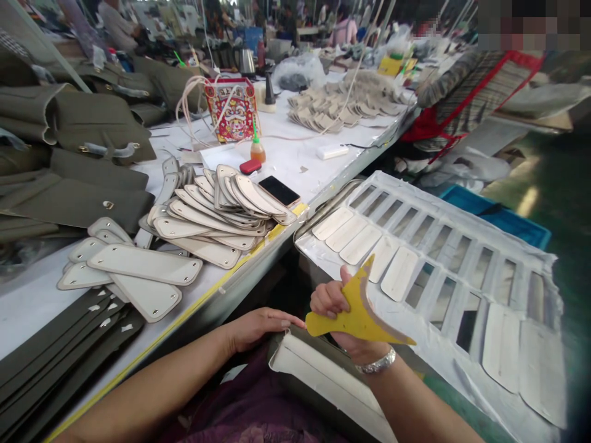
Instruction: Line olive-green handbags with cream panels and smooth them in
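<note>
our right hand (330,299) has its fingers curled and clamped on a yellow tool (351,311), a flat plate with a hollow curve along one side. we grip it near its narrow rounded end, so the broad curved end is left free, pointing away from the palm; that grip likely gives us good control of the curve. our left hand (258,325) is laid out flatter, fingers nearly straight and close together, tips beside the tool's rounded end. it lies at the upper edge of a dark olive panel (316,337), perhaps to steady it; we cannot tell whether the thumb pinches anything underneath.

the panel sits in our lap, below both hands, with a long pale strip (327,383) along it facing up. keeping it there seems to put it within easy reach of both arms.

to our right, a white slotted rack (443,289) carries pale flat pieces (401,274) laid side by side across its bars, probably so that each lies flat and apart from most others. to our left, on the white table (286,141), riveted tabs (145,263) lie in overlapping heaps near the edge, presumably for easy reach. a phone (279,191) lies just beside one heap.
</note>
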`<state>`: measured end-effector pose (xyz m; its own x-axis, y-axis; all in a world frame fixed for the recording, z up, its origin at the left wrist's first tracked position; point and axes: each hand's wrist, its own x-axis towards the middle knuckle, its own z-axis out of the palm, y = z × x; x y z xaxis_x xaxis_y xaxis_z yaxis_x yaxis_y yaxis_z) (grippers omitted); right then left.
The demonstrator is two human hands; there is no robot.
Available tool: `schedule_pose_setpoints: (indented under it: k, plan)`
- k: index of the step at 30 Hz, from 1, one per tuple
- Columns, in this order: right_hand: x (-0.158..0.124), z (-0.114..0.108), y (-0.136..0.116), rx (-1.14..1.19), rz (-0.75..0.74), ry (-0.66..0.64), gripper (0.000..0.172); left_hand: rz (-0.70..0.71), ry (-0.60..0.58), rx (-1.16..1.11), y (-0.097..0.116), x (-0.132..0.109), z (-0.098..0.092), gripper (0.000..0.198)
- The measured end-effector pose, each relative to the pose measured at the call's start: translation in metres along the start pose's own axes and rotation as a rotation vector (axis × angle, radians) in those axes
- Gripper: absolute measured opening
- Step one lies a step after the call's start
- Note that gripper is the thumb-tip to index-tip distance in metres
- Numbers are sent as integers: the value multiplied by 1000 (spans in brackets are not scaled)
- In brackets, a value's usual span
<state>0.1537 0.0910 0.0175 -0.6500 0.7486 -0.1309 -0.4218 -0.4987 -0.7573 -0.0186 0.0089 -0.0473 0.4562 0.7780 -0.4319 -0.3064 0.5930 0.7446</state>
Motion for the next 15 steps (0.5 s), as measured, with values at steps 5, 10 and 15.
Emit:
schedule_pose_setpoints:
  k: [5, 10, 15]
  plan:
    - [3, 8, 13, 175, -11, -83, 60, -48, 78, -45, -2, 3, -3, 35]
    - [14, 8, 19, 115, 75, -85, 59, -31, 108, -23, -2, 3, -3, 34]
    - [19, 7, -7, -259, 31, -37, 57, 77, 26, 53, -3, 1, -2, 35]
